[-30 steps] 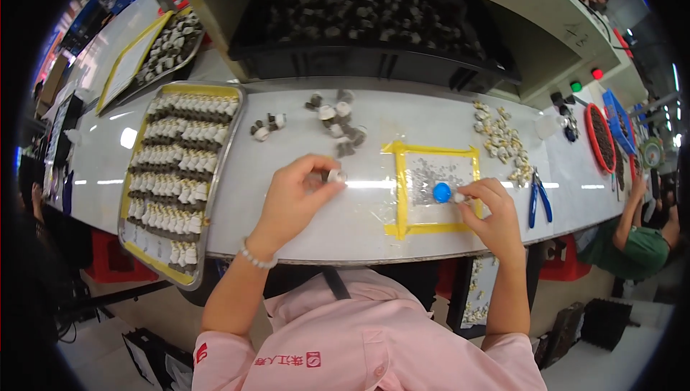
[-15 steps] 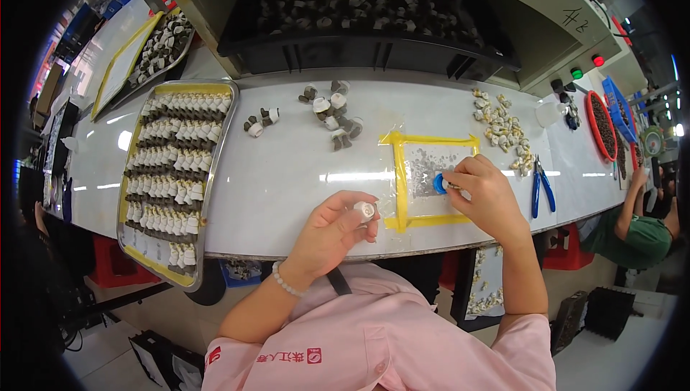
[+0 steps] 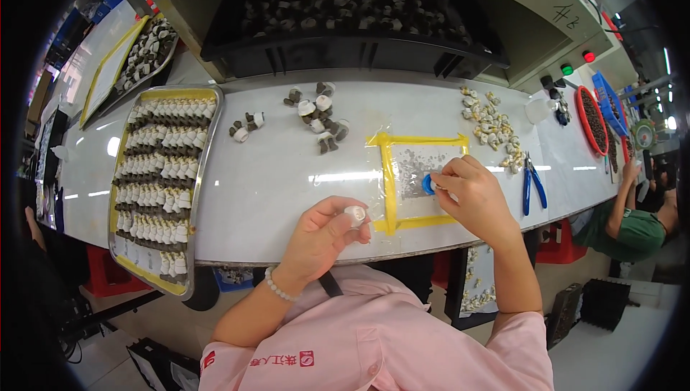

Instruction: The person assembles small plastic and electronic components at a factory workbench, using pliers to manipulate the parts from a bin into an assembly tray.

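In my left hand, thumb and fingers close round a small white figurine part, its round end facing up. My right hand is pinched over a taped sheet with yellow tape edges and grey spots. Its fingertips are at a small blue cap; a bit of something pale shows between them, mostly hidden. Dark-bottomed white figurine parts lie loosely beyond my left hand. Small white-and-yellow pieces are heaped beyond my right hand.
At left lies a metal tray with rows of white figurines. Blue-handled pliers rest right of the sheet. A black bin full of parts sits under a machine housing at the back. A person in green works at far right.
The whole scene has shifted slightly left in the picture. Both hands keep nearly the same pose, the left on the white figurine part, the right at the blue cap.
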The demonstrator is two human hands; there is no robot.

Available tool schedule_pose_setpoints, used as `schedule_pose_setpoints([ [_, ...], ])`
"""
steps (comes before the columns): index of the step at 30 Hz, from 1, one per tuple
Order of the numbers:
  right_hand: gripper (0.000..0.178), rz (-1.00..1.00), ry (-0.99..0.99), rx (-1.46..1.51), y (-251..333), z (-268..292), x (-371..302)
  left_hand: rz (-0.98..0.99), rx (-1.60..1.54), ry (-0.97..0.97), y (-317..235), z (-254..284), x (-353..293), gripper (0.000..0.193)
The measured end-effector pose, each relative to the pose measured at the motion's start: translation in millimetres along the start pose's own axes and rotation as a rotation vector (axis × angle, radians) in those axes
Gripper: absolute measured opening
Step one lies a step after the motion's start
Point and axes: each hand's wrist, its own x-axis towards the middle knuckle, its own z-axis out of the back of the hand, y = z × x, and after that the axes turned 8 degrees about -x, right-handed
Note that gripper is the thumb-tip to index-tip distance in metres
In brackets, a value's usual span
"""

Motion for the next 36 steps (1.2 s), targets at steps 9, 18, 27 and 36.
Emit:
schedule_pose_setpoints([
  [9,0.027,-0.235,-0.192,0.478,4,-11,-20,-0.159,0.112,-0.171,11,-5,-1,0.025],
  [18,0.03,-0.226,-0.098,0.933,35,-13,-18,-0.088,0.148,-0.21,11,-9,0,0.024],
  [27,0.03,-0.112,-0.057,0.956,53,-12,-8,-0.127,0.178,-0.132,13,-6,0,0.027],
  [36,0.029,-0.081,-0.036,0.899,58,-18,-6,-0.155,0.213,-0.139,16,-7,-1,0.022],
])
